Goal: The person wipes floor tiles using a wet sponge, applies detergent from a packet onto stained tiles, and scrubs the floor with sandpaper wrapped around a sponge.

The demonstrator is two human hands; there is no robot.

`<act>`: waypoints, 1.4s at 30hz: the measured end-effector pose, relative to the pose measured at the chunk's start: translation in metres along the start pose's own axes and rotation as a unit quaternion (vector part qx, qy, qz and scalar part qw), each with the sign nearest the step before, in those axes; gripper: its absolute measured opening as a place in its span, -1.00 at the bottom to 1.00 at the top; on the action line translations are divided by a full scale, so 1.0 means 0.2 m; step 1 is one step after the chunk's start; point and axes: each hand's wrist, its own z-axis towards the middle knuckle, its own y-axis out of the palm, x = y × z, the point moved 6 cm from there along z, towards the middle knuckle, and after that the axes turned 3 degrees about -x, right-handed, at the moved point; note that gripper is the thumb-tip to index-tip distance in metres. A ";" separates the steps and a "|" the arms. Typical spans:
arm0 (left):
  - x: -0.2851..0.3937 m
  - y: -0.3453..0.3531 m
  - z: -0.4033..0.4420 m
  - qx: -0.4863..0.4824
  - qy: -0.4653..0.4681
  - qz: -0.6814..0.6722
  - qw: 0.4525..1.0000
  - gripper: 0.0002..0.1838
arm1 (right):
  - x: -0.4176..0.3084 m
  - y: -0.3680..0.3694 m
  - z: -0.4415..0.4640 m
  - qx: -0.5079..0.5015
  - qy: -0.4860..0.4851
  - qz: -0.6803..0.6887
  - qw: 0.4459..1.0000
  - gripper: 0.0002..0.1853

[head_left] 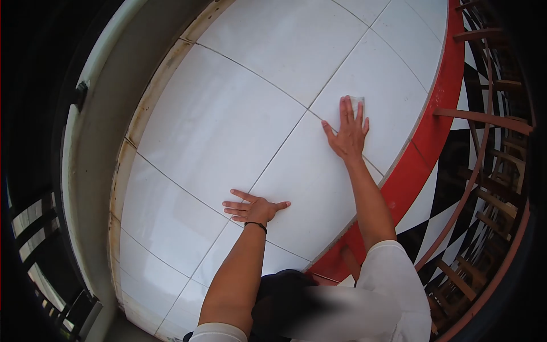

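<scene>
White tiles (222, 114) under both hands. Right hand (348, 138), fingers fairly spread, pins thin pale piece (360, 100) to tile. Left hand (258, 210) flat, fingers wide, nothing visible held. Risks: slick glaze could let palm skid; piece might slip loose.

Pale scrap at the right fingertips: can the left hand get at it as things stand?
Probably, with a forward reach: only white tiles lie between the left hand and right hand, though the latter partly covers the pale scrap.
</scene>
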 end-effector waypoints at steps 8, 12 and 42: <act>0.00 0.00 -0.01 -0.003 0.004 -0.006 1.000 0.85 | -0.30 0.03 0.78 0.053 0.036 0.045 0.997 -0.06; 0.00 0.00 -0.01 0.006 -0.005 0.001 1.000 0.86 | -1.10 0.08 0.61 0.002 -0.187 0.109 0.976 -0.10; 0.02 0.01 -0.01 0.062 -0.072 0.065 0.993 0.88 | 0.15 -0.05 0.21 -0.057 -0.128 0.050 0.989 -0.19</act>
